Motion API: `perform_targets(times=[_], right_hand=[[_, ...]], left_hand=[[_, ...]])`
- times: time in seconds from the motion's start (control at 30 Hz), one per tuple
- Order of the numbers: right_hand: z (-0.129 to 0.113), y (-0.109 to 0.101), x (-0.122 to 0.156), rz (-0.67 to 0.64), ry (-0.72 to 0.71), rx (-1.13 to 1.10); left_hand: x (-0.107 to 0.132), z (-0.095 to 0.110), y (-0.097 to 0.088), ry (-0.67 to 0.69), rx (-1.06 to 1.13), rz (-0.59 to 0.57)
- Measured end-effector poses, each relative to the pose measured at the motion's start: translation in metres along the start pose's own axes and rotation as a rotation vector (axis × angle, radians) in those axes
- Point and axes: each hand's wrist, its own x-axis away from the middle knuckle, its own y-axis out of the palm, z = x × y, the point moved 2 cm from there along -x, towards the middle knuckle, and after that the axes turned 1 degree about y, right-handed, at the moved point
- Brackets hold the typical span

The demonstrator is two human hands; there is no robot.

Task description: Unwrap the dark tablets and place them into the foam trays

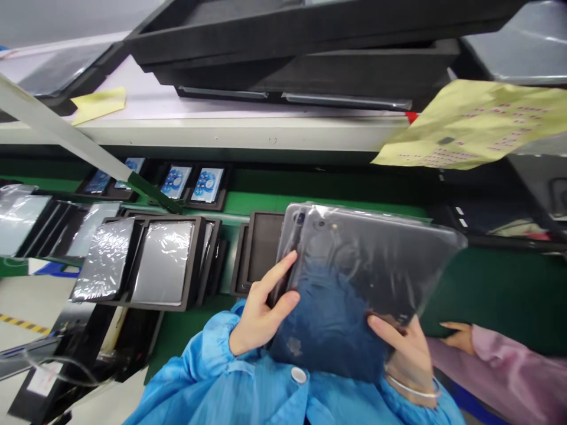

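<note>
Person in blue jacket [248,392] holds at least two stacked bagged tablets [336,277], tilted, camera corners at upper left. Left hand [261,316] grips the left edge; right hand [407,354], bracelet [411,388] at wrist, has its thumb on the top tablet's face near the lower right. Dark tray [266,248] just left, on green tabletop [491,289]; foam tray [198,262] with wrapped panels [162,260] farther left. Shelf [239,130] behind, yellow paper [482,124] at its right. Co-worker's hand [459,338], pink sleeve [509,357], at right.
</note>
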Motion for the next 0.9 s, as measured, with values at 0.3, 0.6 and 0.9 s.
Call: perform_targets(times=[0.3, 0.6, 0.9], right_hand=[[-0.025, 0.023, 0.014, 0.039, 0.043, -0.149], [-0.017, 0.017, 0.009, 0.041, -0.09, -0.048], [-0.002, 0.025, -0.013, 0.136, -0.129, 0.032]], left_hand=[[-0.004, 0.006, 0.009, -0.179, 0.202, -0.032], [0.0, -0.004, 0.009, -0.114, 0.223, -0.1], [-0.006, -0.045, 0.026, -0.265, 0.18, 0.023]])
